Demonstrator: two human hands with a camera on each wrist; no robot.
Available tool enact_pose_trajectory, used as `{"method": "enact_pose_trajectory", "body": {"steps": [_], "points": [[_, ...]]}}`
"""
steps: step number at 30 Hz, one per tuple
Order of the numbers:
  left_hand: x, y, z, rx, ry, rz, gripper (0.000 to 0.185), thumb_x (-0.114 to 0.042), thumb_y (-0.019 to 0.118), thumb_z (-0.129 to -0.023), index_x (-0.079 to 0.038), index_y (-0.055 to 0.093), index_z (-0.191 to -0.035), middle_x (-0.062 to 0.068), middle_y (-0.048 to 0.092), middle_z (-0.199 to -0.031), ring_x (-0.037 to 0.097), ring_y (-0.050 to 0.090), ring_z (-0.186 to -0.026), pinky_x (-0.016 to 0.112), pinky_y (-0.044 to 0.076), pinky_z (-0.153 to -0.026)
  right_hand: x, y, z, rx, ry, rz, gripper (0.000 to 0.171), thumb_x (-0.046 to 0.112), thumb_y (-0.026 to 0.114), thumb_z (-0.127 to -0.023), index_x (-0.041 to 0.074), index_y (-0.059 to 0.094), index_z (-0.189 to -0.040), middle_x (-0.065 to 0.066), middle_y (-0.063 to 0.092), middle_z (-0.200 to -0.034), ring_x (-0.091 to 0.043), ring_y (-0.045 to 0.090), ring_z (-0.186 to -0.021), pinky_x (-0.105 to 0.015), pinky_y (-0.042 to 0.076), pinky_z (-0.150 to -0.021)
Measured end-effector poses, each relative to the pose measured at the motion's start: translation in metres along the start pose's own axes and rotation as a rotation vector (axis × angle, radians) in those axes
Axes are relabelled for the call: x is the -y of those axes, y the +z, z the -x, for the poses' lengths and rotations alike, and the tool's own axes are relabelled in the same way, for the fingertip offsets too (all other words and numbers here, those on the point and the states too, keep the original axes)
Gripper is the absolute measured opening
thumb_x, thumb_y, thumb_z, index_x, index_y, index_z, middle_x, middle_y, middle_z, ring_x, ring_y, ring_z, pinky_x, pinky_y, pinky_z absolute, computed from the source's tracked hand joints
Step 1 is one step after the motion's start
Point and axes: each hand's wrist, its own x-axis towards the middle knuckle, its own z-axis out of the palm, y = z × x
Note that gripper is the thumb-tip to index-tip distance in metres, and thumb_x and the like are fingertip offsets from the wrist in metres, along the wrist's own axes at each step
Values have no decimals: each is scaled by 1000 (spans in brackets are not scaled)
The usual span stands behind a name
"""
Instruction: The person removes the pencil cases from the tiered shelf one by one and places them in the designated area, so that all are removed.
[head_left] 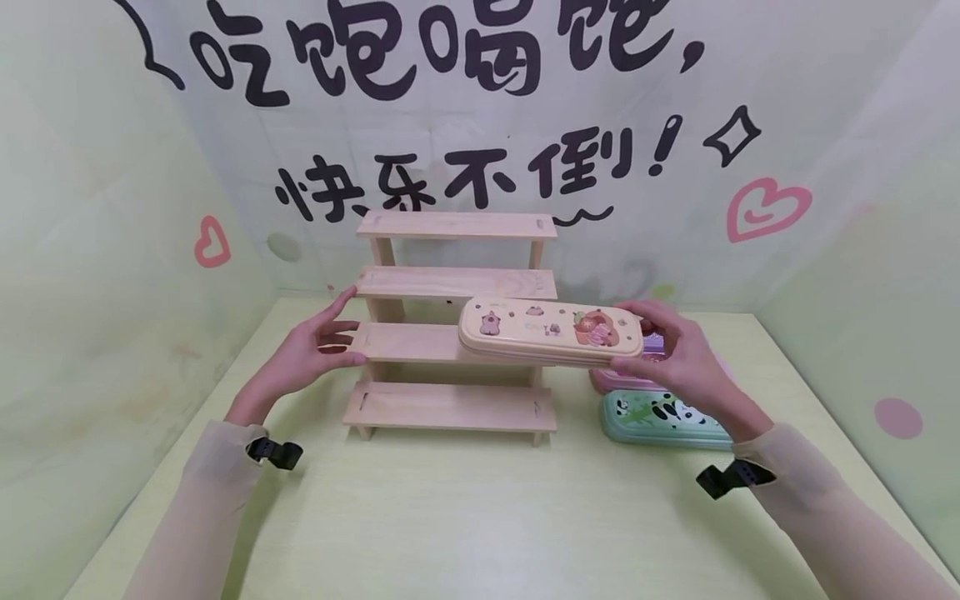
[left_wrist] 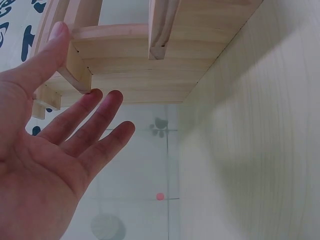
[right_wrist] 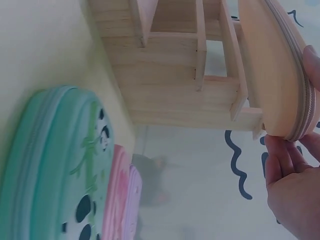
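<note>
A cream zippered pencil case (head_left: pixel 551 333) with cartoon prints is held up in front of the right part of a stepped wooden shelf (head_left: pixel 450 408). My right hand (head_left: pixel 682 354) grips the case at its right end, thumb on the near side and fingers behind. In the right wrist view, the zipper edge of the pencil case (right_wrist: pixel 280 65) shows beside the fingers. At the shelf's left side is my left hand (head_left: pixel 303 354), fingers spread and fairly straight. The left wrist view shows its fingertips at the end of one shelf board (left_wrist: pixel 77 72).
A green panda pencil case (head_left: pixel 667 419) lies on the table (head_left: pixel 450 517) to the shelf's right. Behind it are a pink case (head_left: pixel 611 379) and a purple case (right_wrist: pixel 132 200). A printed backdrop (head_left: pixel 487 125) with large black characters hangs behind the shelf.
</note>
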Motion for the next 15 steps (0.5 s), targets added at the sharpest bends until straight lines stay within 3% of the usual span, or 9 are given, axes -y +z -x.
{"method": "enact_pose_trajectory", "body": {"steps": [6, 15], "points": [[2, 0, 1, -2, -3, -6, 106, -18, 86, -91, -44, 17, -168, 28, 57, -146, 43, 65, -124, 56, 53, -104, -7, -3, 16, 26, -18, -38, 69, -8, 83, -84, 2, 57, -148, -8, 56, -133, -22, 62, -97, -22, 59, -75], [1, 0, -1, -3, 8, -16, 107, -19, 87, -91, -43, 18, -169, 29, 58, -145, 43, 65, -124, 54, 54, -103, -11, -11, 45, 10, -18, -9, 70, -14, 81, -82, -2, 56, -147, -6, 53, -131, -18, 52, -102, -18, 55, -73]]}}
